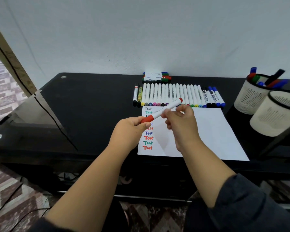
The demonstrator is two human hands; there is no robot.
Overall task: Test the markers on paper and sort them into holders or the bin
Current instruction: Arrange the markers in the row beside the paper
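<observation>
Both hands are holding the red marker (pixel 161 111) above the paper (pixel 208 131) at the desk's (pixel 90 106) front edge: left hand (pixel 129 126) gripping its cap, right hand (pixel 179 121) pinching the barrel. Light, rigid, smooth plastic; probably best held mid-barrel.

Marker row (pixel 177 95) and holders (pixel 251 97) border bare desk (pixel 90 106).

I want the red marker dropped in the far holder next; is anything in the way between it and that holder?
Nothing visible blocks it. The red marker, held above the paper, has open air toward the far holder, though markers already stand inside it.
</observation>
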